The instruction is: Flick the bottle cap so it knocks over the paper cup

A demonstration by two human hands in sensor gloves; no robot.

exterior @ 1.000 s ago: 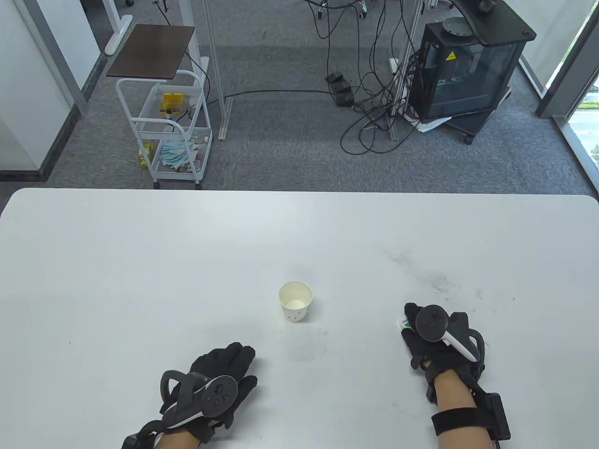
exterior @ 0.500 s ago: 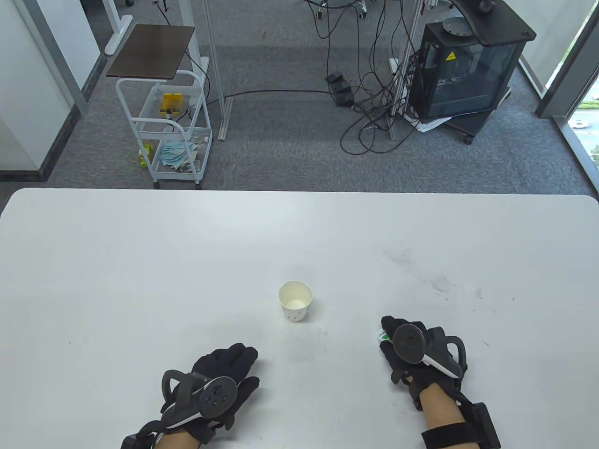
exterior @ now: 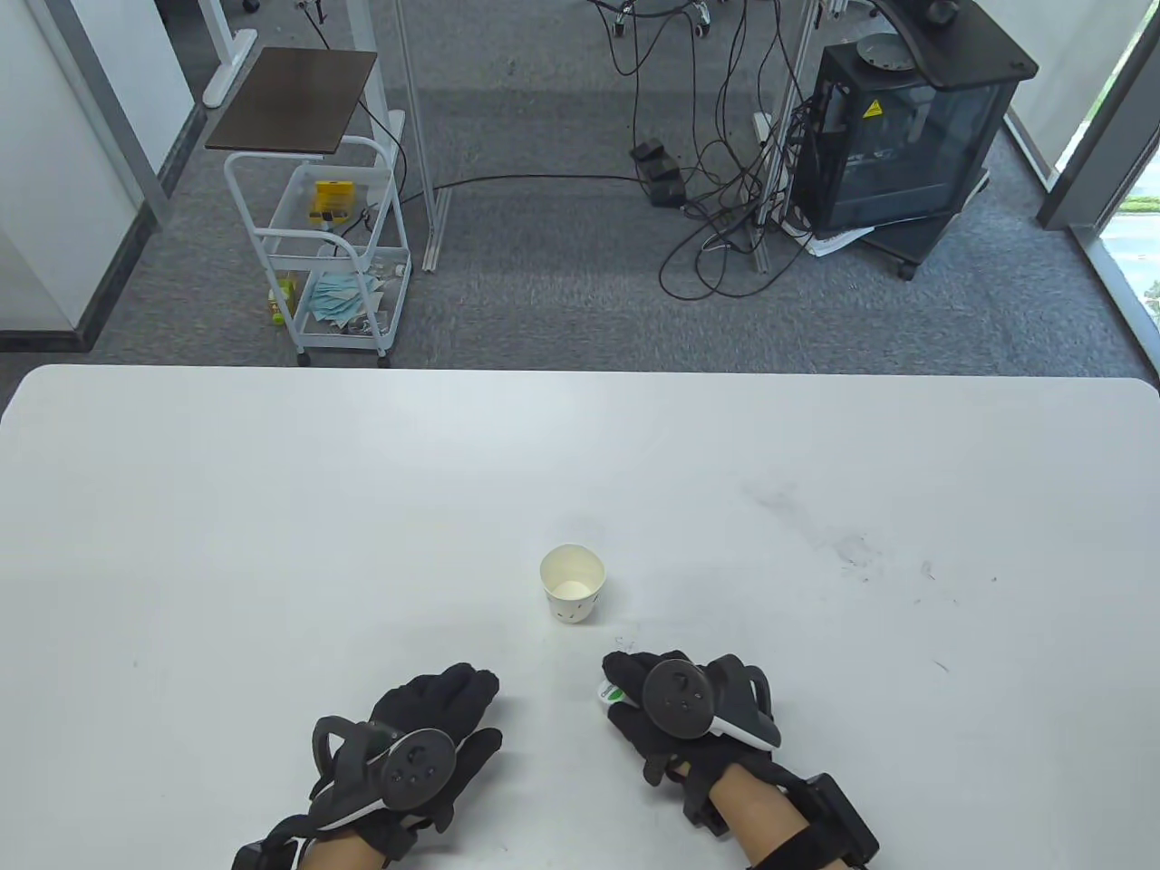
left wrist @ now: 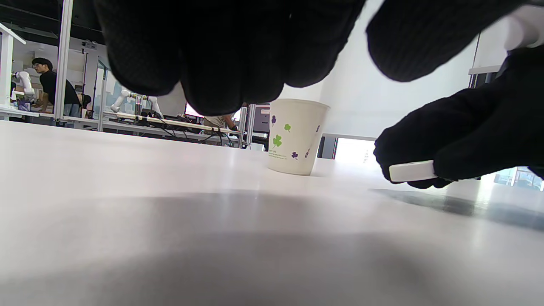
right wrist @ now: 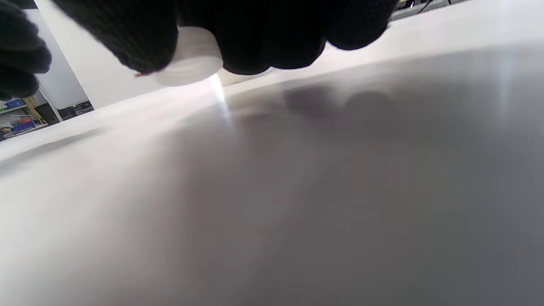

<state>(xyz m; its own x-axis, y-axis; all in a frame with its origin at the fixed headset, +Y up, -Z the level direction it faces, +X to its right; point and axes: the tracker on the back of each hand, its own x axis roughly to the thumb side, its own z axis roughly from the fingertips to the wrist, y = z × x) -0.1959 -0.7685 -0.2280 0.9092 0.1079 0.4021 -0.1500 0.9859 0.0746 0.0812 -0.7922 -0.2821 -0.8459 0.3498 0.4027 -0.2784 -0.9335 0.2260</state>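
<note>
Your right hand [exterior: 675,716] pinches the bottle cap [exterior: 610,694] just below the upright paper cup [exterior: 572,584] at frame centre. Your left hand [exterior: 426,734] rests empty, lower left. Setting down and flicking remain.

Left hand [exterior: 426,743] lies palm down near the worktop's near edge, fingers loosely extended; right hand [exterior: 675,716] beside it, fingers curled, pinching a small white cap just above the surface
</note>
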